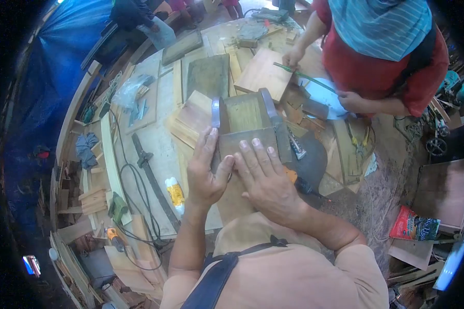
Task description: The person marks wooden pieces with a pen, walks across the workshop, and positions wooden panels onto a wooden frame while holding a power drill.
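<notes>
A small wooden box (245, 135) with rounded, raised side pieces and a pale floor stands on the bench in front of me. My left hand (207, 167) grips its near left corner, fingers along the side and thumb toward the front panel. On that near panel my right hand (268, 183) lies flat, fingers stretched out and thumb apart. The underside of the box is hidden. Just right of the box are a small tube (296, 148) and an orange and black power drill (299, 180), partly covered by my right hand.
A yellow and white bottle (175, 193) and a long bar clamp (154, 180) lie left of me. Across the bench a co-worker in red holds a green strip (314, 81) near a wooden board (264, 73). Pliers (359, 149) lie to the right; cables run at left.
</notes>
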Action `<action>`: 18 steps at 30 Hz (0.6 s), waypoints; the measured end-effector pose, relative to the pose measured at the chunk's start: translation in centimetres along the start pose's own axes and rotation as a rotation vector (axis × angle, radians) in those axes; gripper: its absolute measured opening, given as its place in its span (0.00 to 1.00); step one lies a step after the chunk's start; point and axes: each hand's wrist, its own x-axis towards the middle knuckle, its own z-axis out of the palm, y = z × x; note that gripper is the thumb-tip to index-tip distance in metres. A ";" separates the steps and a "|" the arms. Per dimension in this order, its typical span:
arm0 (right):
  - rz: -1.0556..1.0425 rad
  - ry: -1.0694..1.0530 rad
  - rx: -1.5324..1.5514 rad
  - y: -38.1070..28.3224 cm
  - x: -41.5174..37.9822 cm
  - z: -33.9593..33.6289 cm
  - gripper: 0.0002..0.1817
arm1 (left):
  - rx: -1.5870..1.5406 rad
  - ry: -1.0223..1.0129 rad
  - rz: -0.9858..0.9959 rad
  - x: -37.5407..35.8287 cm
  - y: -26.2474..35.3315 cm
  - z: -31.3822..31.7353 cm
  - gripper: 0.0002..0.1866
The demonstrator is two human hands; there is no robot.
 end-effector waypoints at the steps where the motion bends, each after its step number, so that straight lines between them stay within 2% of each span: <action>1: -0.015 0.000 0.124 0.6 0.2 -1.2 0.46 | -0.015 0.019 -0.019 -0.2 0.2 0.2 0.32; 3: -0.044 -0.005 0.374 3.0 0.7 -4.9 0.40 | -0.057 0.046 -0.046 -0.8 0.4 0.4 0.31; 5: -0.071 0.279 0.415 6.5 2.4 -6.7 0.34 | -0.057 0.059 -0.037 -1.7 0.4 0.3 0.31; 7: 0.101 0.380 0.611 9.8 5.5 -6.4 0.26 | -0.050 0.075 -0.002 -3.2 -0.1 0.4 0.31; 9: 0.204 0.110 0.793 13.8 9.5 -5.2 0.22 | -0.040 0.107 0.037 -5.0 -0.2 0.5 0.32; 11: 0.133 0.015 0.738 16.5 13.1 -1.0 0.22 | -0.045 0.152 0.059 -7.1 -0.8 0.7 0.33; 13: 0.070 -0.257 0.674 17.4 15.9 2.2 0.22 | -0.013 0.187 0.068 -8.6 -1.0 0.4 0.34; 16: -0.094 -0.539 0.447 16.3 19.5 7.2 0.24 | 0.006 0.217 0.067 -10.1 -1.4 0.1 0.34; 18: -0.014 -0.536 0.524 15.9 19.7 7.0 0.27 | -0.023 0.234 0.076 -10.7 -1.5 0.1 0.34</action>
